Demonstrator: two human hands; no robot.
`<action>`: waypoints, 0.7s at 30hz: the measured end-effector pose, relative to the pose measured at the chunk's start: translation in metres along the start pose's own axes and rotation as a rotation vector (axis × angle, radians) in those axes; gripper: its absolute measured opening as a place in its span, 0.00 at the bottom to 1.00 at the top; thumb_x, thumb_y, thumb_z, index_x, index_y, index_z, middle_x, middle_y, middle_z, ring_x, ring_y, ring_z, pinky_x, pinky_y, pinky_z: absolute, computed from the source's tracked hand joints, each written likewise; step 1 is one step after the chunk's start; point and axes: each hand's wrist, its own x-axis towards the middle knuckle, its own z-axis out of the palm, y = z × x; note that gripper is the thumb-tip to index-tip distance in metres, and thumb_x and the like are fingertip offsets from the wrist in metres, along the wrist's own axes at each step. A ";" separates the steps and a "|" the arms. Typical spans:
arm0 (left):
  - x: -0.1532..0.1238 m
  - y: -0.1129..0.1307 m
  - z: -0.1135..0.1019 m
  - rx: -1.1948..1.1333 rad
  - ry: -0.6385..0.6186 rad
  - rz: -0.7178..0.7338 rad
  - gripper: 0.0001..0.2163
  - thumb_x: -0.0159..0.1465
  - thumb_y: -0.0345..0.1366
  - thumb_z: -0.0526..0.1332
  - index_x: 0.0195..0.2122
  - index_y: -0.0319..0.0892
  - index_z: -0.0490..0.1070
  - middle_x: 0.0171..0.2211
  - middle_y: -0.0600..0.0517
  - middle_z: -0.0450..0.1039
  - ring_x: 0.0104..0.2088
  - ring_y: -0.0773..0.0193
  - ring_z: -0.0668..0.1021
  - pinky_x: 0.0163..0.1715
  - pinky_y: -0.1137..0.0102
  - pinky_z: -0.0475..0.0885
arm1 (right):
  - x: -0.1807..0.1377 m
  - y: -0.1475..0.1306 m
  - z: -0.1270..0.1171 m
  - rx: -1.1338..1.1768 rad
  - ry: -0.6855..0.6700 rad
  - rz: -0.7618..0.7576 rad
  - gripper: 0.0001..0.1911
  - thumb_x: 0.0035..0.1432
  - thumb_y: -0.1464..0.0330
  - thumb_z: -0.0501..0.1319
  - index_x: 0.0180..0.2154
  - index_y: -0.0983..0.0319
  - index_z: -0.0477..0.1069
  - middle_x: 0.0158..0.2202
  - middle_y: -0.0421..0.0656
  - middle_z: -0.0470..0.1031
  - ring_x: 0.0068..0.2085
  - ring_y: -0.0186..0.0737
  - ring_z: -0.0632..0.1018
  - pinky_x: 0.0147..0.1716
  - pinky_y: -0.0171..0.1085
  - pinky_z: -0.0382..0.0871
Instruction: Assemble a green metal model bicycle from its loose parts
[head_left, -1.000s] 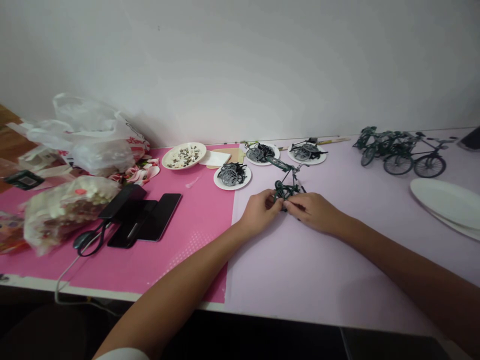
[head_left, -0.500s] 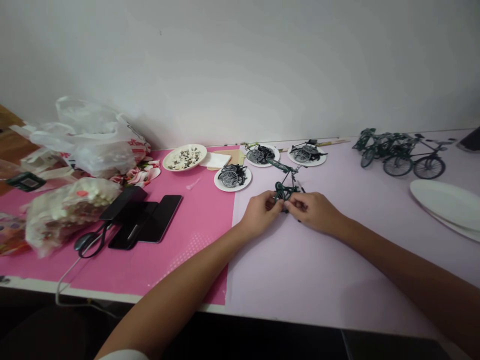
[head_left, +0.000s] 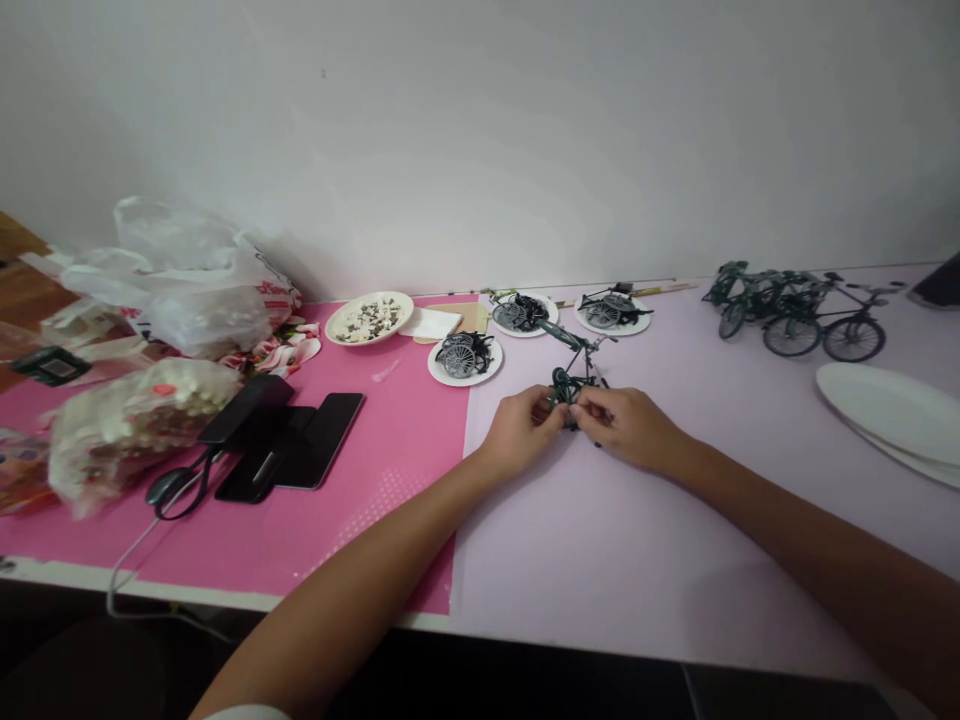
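Between my two hands is a dark green toy bicycle frame [head_left: 573, 346] with handlebars at its upper end; I see no wheel on that end. My left hand [head_left: 523, 428] pinches its lower part from the left. From the right, my right hand [head_left: 626, 424] has thumb and fingertips closed at the same lower part. The fingertips nearly meet and hide much of what lies between them. Just beyond my hands, a small white plate [head_left: 442, 375] holds grey spoked wheels and black parts.
Behind are two more plates of parts [head_left: 627, 326] and a bowl of small pieces [head_left: 339, 330]. Assembled toy bicycles [head_left: 795, 318] stand at right, near stacked white plates [head_left: 892, 405]. Phones [head_left: 328, 430], a black box [head_left: 251, 405] and plastic bags [head_left: 195, 280] lie left.
The view has shifted slightly. Both hands stay at the toy bicycle frame's lower part, with only small finger movement.
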 end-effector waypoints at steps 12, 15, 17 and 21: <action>-0.001 0.003 -0.001 -0.019 -0.014 -0.009 0.10 0.68 0.39 0.62 0.42 0.38 0.77 0.32 0.50 0.80 0.31 0.66 0.77 0.32 0.73 0.70 | 0.001 -0.001 -0.001 -0.011 0.016 0.011 0.19 0.68 0.58 0.54 0.25 0.58 0.60 0.19 0.37 0.66 0.23 0.37 0.67 0.26 0.37 0.57; -0.001 0.003 0.000 -0.018 -0.010 -0.007 0.10 0.68 0.40 0.62 0.41 0.39 0.77 0.33 0.50 0.80 0.31 0.65 0.78 0.33 0.72 0.71 | 0.001 -0.001 -0.001 -0.013 0.018 0.020 0.20 0.68 0.58 0.53 0.24 0.57 0.59 0.19 0.37 0.65 0.23 0.37 0.67 0.26 0.38 0.57; -0.001 0.002 0.000 -0.019 -0.010 -0.004 0.10 0.68 0.40 0.61 0.41 0.38 0.77 0.33 0.50 0.80 0.31 0.65 0.78 0.33 0.72 0.71 | 0.001 -0.002 -0.001 -0.010 0.016 0.024 0.20 0.69 0.58 0.53 0.24 0.57 0.59 0.19 0.37 0.64 0.23 0.38 0.66 0.26 0.38 0.57; -0.001 0.002 0.000 -0.010 -0.011 -0.004 0.10 0.68 0.40 0.61 0.42 0.38 0.77 0.33 0.50 0.80 0.31 0.65 0.78 0.33 0.72 0.71 | 0.001 -0.001 -0.003 0.011 0.010 0.023 0.21 0.69 0.57 0.53 0.25 0.58 0.60 0.19 0.37 0.65 0.23 0.37 0.66 0.26 0.37 0.57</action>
